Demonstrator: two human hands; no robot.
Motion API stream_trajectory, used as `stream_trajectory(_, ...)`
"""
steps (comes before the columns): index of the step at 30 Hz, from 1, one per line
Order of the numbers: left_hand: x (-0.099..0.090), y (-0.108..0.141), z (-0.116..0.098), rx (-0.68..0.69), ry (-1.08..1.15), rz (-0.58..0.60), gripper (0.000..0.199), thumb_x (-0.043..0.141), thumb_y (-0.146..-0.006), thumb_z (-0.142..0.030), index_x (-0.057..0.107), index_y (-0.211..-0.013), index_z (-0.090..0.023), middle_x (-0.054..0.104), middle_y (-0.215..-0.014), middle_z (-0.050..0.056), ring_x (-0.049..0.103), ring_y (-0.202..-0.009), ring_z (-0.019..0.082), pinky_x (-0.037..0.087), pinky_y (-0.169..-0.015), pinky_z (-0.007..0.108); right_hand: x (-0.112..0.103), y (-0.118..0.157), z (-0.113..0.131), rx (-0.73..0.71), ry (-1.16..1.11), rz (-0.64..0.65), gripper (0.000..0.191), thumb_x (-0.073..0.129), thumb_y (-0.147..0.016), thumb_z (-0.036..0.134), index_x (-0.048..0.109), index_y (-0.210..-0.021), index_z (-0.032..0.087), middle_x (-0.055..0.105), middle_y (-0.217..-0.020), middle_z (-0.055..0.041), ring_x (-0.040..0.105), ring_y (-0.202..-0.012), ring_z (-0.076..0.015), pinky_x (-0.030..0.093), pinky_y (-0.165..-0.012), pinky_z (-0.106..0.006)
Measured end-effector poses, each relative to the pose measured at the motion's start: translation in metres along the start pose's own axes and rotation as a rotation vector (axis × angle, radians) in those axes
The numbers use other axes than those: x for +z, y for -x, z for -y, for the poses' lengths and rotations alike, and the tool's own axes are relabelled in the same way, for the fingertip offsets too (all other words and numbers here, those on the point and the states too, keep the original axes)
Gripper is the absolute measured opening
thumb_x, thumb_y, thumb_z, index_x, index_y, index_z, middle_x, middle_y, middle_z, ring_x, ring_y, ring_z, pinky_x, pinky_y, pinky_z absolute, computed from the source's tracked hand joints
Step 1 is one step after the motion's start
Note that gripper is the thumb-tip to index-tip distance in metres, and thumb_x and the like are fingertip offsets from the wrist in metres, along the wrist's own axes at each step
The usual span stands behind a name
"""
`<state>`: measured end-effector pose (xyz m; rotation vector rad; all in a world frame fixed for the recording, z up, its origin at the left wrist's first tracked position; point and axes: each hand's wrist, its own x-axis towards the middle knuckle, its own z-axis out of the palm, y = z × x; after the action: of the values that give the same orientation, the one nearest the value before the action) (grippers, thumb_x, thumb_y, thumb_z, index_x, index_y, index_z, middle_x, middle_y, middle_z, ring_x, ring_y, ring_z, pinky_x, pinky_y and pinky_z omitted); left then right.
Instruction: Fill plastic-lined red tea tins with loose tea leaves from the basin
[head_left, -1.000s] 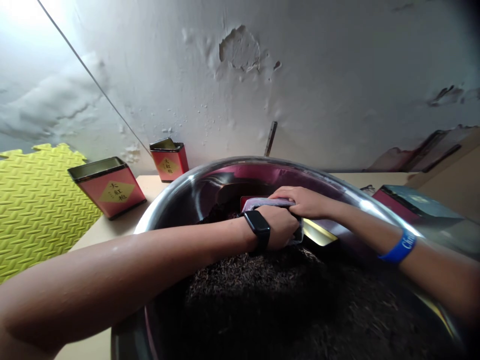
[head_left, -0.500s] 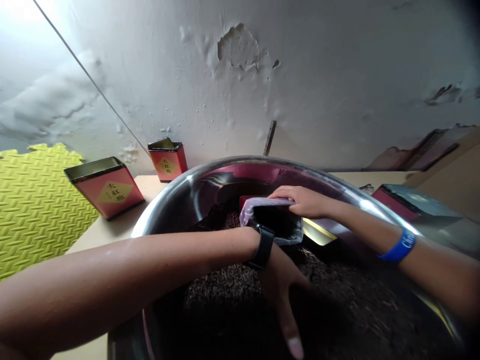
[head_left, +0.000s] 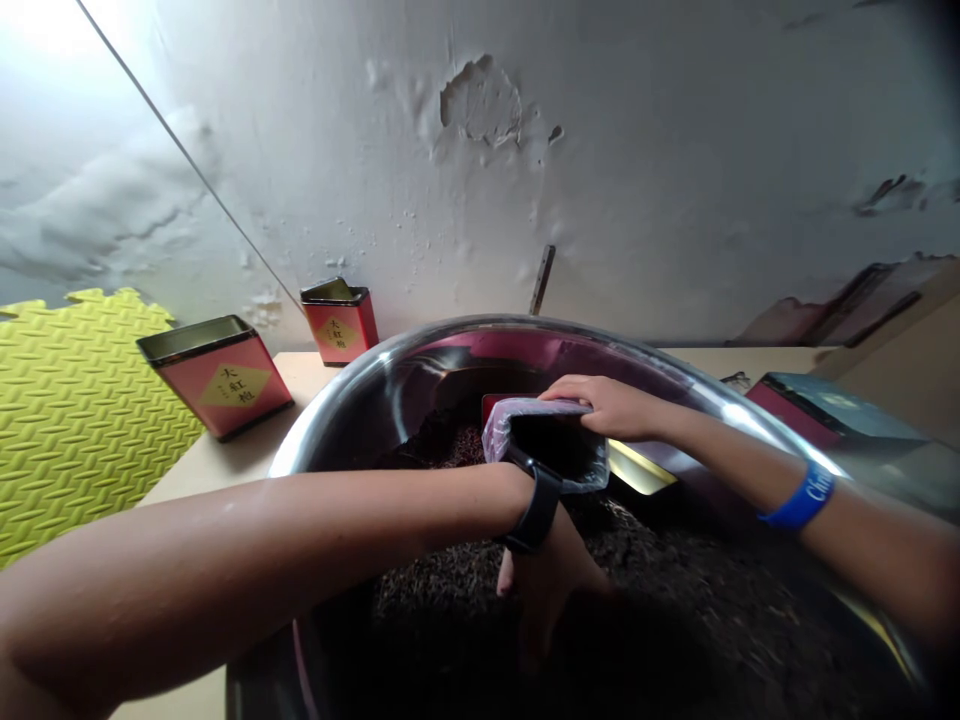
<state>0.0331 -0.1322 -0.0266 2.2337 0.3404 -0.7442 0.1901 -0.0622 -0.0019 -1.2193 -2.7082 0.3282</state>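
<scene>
My right hand (head_left: 611,405), with a blue wristband, closes over the upper rim of a pinkish plastic bag (head_left: 496,432) inside a large metal basin (head_left: 390,370). The bag's dark mouth faces me. Below it, my left hand (head_left: 559,585), wearing a black watch, is down in the dark tea leaves (head_left: 435,585). One fingertip curls back beneath the wrist, so the hand looks cupped on the leaves; deep shadow hides most of its fingers. A gold-lined tin piece (head_left: 641,467) lies on the leaves right of the bag. A red edge shows behind the bag.
Two red tins (head_left: 240,385) with yellow diamond labels stand open on the table left of the basin. A dark-topped box (head_left: 832,405) sits at the right. Yellow foam matting (head_left: 82,420) is at the far left, and a peeling wall (head_left: 637,180) rises behind.
My left hand has turned and curled in the leaves; its thumb, stretched toward me before, is drawn in. My right hand and the bag stay nearly in place. The view shifts slightly.
</scene>
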Motion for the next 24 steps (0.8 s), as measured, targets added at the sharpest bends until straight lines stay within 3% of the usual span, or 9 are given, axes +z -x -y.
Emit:
stream_trajectory(3,0.003,-0.011,0.005,-0.028,-0.069,0.179,0.06,0.076,-0.043,-0.011,0.057,-0.1,-0.015,0.062,-0.059,-0.004,0.058,-0.051,0.016,0.049,-0.049,0.025,0.0,0.0,-0.001,-0.003,0.006,0.001,0.051,0.044,-0.065,0.01,0.057,-0.112,0.026,0.057,-0.114,-0.0016,0.051,-0.103,-0.0208,0.041,-0.089,-0.035)
stream_trajectory(10,-0.003,-0.014,0.016,0.108,-0.076,-0.008,0.027,0.074,-0.046,-0.01,0.061,-0.069,-0.018,0.059,-0.05,-0.008,0.058,-0.047,0.012,0.047,-0.048,0.021,-0.001,0.0,0.001,-0.013,-0.004,0.0,0.052,0.044,-0.064,0.008,0.057,-0.111,0.026,0.057,-0.113,-0.0016,0.051,-0.103,-0.0205,0.04,-0.089,-0.034)
stream_trajectory(13,-0.009,-0.006,0.014,0.097,-0.058,-0.048,0.027,0.07,-0.055,-0.011,0.064,-0.081,-0.017,0.06,-0.053,-0.007,0.059,-0.047,0.012,0.048,-0.052,0.022,-0.002,0.001,0.003,-0.013,-0.007,-0.002,0.052,0.045,-0.064,0.008,0.057,-0.111,0.026,0.058,-0.112,-0.0021,0.052,-0.102,-0.0204,0.041,-0.089,-0.033)
stream_trajectory(18,-0.021,0.009,0.004,0.139,-0.155,-0.177,0.026,0.067,-0.064,-0.016,0.065,-0.09,-0.016,0.066,-0.075,-0.001,0.06,-0.06,0.011,0.047,-0.062,0.021,-0.001,0.002,0.003,-0.017,-0.003,-0.005,0.052,0.044,-0.065,0.008,0.057,-0.112,0.027,0.058,-0.112,-0.0019,0.052,-0.102,-0.0197,0.041,-0.088,-0.033)
stream_trajectory(24,-0.026,0.014,0.001,0.117,-0.214,-0.303,0.028,0.064,-0.068,-0.022,0.063,-0.096,-0.019,0.065,-0.077,-0.002,0.06,-0.07,0.013,0.045,-0.065,0.022,-0.001,0.002,0.001,-0.015,-0.009,0.003,0.051,0.045,-0.065,0.009,0.057,-0.112,0.027,0.058,-0.112,-0.0012,0.052,-0.102,-0.0199,0.041,-0.088,-0.034)
